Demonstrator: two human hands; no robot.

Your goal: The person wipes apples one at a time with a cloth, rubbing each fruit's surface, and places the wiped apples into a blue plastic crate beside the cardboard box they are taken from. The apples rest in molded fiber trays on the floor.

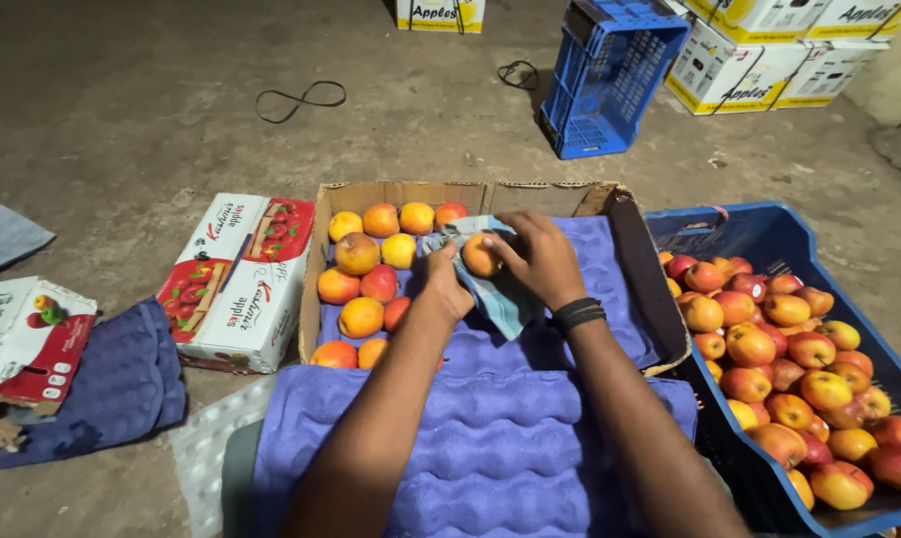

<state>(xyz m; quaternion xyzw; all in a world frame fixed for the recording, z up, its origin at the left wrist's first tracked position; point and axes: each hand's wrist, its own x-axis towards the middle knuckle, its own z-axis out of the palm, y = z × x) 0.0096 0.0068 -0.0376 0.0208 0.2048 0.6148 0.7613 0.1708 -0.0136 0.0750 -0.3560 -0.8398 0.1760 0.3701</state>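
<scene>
Two bare forearms rise from the bottom edge toward the middle of the frame, with no sleeves in sight. The right wrist wears a stack of thin black bands (579, 315), lying close together just below the right hand (542, 261). The left hand (443, 286) and wrist carry nothing.

Apple (480, 257): smooth, waxy skin. Cloth (505, 299): soft blue fabric, matt. Tray liner (490, 448): purple moulded pulp, dimpled, matt. Box (371, 194): raw brown cardboard. Crate (769, 239): blue hard plastic. Floor (122, 120): rough bare concrete.
</scene>
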